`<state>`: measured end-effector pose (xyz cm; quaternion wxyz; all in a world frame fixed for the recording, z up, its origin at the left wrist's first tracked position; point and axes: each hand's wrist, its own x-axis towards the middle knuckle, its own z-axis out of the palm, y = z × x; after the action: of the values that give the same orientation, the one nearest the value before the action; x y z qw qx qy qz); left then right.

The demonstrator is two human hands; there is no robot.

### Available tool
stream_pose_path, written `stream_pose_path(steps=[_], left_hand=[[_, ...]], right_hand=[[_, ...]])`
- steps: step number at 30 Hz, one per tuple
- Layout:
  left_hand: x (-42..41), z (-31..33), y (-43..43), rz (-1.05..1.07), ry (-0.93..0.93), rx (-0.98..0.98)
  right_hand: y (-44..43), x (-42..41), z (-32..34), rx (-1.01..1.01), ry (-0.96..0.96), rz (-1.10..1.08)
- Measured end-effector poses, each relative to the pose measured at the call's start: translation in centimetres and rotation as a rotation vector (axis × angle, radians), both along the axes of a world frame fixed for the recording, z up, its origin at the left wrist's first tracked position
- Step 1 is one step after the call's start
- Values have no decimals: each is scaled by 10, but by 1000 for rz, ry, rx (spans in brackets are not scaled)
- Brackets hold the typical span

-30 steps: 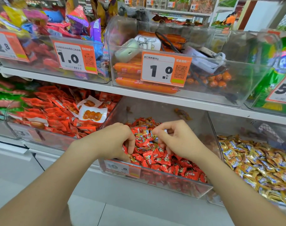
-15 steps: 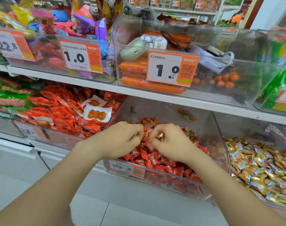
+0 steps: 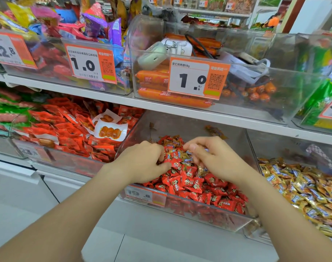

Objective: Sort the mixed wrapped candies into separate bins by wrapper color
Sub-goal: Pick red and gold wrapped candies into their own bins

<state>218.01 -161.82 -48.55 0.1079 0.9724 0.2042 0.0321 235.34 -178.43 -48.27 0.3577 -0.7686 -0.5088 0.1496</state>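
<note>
Red candies (image 3: 187,178) fill the middle bin (image 3: 189,125), gold candies (image 3: 303,186) the right bin (image 3: 274,144).

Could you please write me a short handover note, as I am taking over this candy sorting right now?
Left hand: fingers curled into the heap of red-wrapped candies in the middle clear plastic bin; grip unclear.
Right hand: curled over stray gold-wrapped candies in the same heap; grip unclear.
The neighbouring clear plastic bin on the right holds the pile of gold-wrapped candies.
Done: the colours lie mostly apart.
Left: lift the gold strays around the hands into the right-side bin.
</note>
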Motion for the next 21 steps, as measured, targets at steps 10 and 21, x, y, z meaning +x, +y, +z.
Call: stream_pose_path(steps=[10,21], left_hand=[[12,-10,-5,44,-81,-63],[34,-12,12,108,-393,-64]], right_hand=[[2,8,-2,-211,-288,-156],[-13,23,12,-326,-351,-114]])
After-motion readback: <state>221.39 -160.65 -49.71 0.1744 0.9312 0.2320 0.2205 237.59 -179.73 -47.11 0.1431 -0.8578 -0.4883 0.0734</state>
